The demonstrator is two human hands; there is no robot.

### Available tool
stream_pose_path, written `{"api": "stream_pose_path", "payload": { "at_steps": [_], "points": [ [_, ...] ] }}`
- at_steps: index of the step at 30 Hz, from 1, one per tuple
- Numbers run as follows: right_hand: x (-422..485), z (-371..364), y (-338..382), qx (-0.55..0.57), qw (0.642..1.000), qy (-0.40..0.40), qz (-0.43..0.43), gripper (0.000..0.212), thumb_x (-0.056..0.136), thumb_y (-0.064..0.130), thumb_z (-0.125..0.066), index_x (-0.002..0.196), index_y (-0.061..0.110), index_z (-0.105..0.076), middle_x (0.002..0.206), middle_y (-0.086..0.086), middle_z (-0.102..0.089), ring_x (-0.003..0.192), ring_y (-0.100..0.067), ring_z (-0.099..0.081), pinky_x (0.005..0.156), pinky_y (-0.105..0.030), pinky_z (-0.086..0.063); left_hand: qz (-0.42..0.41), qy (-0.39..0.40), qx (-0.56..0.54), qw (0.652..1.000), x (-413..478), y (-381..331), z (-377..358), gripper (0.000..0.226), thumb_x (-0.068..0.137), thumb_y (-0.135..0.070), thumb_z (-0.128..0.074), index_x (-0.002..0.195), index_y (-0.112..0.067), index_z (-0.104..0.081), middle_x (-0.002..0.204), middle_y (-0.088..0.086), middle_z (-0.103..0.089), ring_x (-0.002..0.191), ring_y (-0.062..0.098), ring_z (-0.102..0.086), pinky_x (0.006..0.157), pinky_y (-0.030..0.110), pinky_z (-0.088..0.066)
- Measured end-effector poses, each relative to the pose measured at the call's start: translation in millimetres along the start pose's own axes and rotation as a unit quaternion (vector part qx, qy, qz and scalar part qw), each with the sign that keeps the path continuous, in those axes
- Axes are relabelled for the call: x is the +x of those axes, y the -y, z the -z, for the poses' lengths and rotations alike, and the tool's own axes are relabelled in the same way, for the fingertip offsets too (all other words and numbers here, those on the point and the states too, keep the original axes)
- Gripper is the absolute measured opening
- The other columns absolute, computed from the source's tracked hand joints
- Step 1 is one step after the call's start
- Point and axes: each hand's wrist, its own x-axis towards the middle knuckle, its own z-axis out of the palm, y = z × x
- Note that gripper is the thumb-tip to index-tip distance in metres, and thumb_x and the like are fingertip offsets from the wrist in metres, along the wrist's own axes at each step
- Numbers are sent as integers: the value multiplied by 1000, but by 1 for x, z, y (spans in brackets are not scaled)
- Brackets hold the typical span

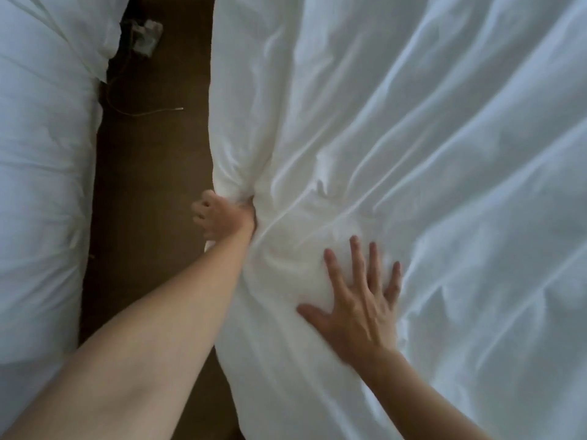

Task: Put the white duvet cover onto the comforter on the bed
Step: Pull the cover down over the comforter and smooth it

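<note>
left hand (222, 217) gripping a bunched fold at the edge of the white duvet cover (413, 154), right hand (359, 300) pressed flat on it with fingers spread, brown carpet (152, 185) between beds, second white bed (38, 185) at left, thin cable (143, 112) on floor

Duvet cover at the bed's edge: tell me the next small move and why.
Probably tug the bunch outward with the left hand while the right hand pins the duvet cover flat: fabric is gathered in the left grip and creases fan from it.
</note>
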Motion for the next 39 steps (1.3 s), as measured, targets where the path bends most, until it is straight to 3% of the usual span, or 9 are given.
{"api": "stream_pose_path", "payload": {
  "at_steps": [4, 7, 16, 21, 25, 28, 30, 35, 39],
  "points": [
    [-17, -15, -17, 21, 988, 51, -146, 120, 66, 99, -39, 161, 32, -11, 168, -18, 4, 154, -42, 4, 117, -69, 3, -95, 198, -68, 973, -114, 50, -13, 106, 74, -80, -61, 157, -35, -15, 163, 10, -18, 147, 35, -24, 116, 60, -28],
    [-10, -18, -22, 60, 989, 93, -93, 114, 73, 86, -45, 161, 29, -2, 167, -20, 7, 155, -39, 5, 119, -65, 3, -180, 254, 19, 950, -184, 113, -5, 118, 62, -98, -47, 156, -45, 2, 159, 20, -23, 143, 36, -31, 118, 50, -30],
    [-149, -12, -104, 10, 970, 93, -223, 98, 75, 98, -8, 158, 46, 0, 170, -2, 12, 155, -30, 14, 118, -59, 15, -289, 79, 123, 946, -135, 91, 31, 26, 104, -33, -46, 119, -13, -56, 110, 20, -66, 103, 43, -62, 78, 45, -50],
    [-194, -12, -149, 69, 948, 105, -293, 105, 70, 100, -21, 158, 46, 2, 167, -5, 22, 152, -32, 23, 118, -58, 19, -289, 188, 194, 918, -257, 125, 2, 92, 81, -85, -46, 155, -49, -6, 167, 9, 8, 148, 46, -14, 111, 71, -24],
    [-208, -5, -153, 95, 953, 73, -279, 94, 81, 88, -39, 159, 43, -13, 169, -9, 11, 154, -35, 14, 121, -55, 13, -329, 240, 304, 861, -301, 159, -4, 110, 55, -108, -23, 142, -62, 26, 160, 4, 38, 149, 50, 15, 112, 77, -9],
    [-244, -1, -146, 130, 948, -97, -275, 85, 82, 64, -65, 154, 29, -34, 166, -16, -13, 154, -39, -9, 123, -56, 0, -325, 271, 337, 841, -306, 155, 2, 118, 45, -112, -25, 139, -64, 29, 154, 3, 47, 148, 50, 21, 110, 80, -10],
    [-273, -5, -147, 209, 871, -165, -412, 100, 75, 61, -74, 156, 25, -26, 165, -17, -14, 152, -39, -15, 122, -55, -2, -368, 276, 367, 809, -327, 156, 2, 124, 42, -113, -22, 143, -61, 27, 153, 2, 49, 146, 48, 28, 109, 81, -5],
    [-277, -11, -164, 584, 481, -196, -624, 123, 70, 39, -90, 161, 24, -11, 158, -10, -34, 136, -25, -43, 109, -33, -34, -616, 269, 437, 597, -430, 193, -16, 124, 63, -94, -45, 156, -43, 17, 168, 15, 8, 153, 44, 5, 111, 76, 7],
    [-267, -7, -199, 752, 164, -288, -570, 127, 63, 46, -93, 161, 28, -13, 147, -5, -49, 123, -30, -59, 103, -57, -49, -620, 214, 314, 686, -440, 152, -33, 66, 80, -18, -70, 142, -29, -50, 124, 5, -61, 112, 32, -60, 92, 41, -48]
  ]
}}
